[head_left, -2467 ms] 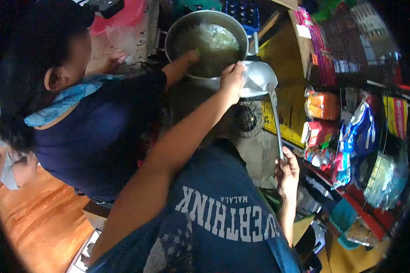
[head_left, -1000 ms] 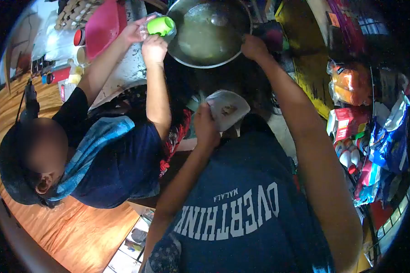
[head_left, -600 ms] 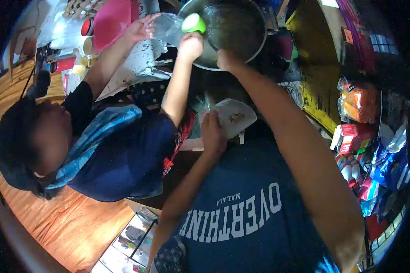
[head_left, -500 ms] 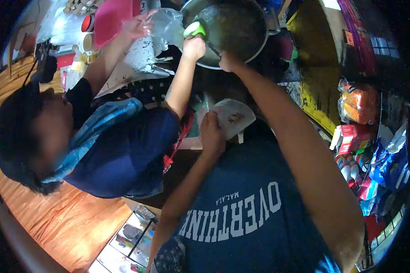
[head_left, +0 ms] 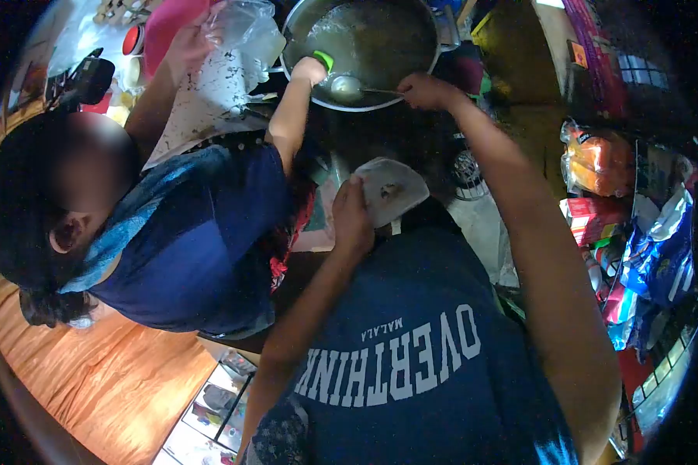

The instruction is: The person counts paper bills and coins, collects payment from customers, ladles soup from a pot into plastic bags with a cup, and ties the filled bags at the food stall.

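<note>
My right hand is closed around the handle of a ladle. The ladle's round bowl lies inside a large metal pot, near the rim closest to me, over murky liquid. Lower down, in front of my shirt, my left hand grips a whitish translucent plastic container by its left side. A few small dark bits show in the container. At the pot's left rim, a co-worker's hand holds a green object, mostly hidden.
A co-worker in a dark blue shirt stands close on my left, the other hand holding a clear plastic bag. Behind is a pink basin. On the right, shelves carry an orange package and a red box.
My right hand has shifted right, and the ladle's bowl now shows in the pot. The co-worker's green object has tipped and the plastic bag is farther left. My left hand still holds the container.
</note>
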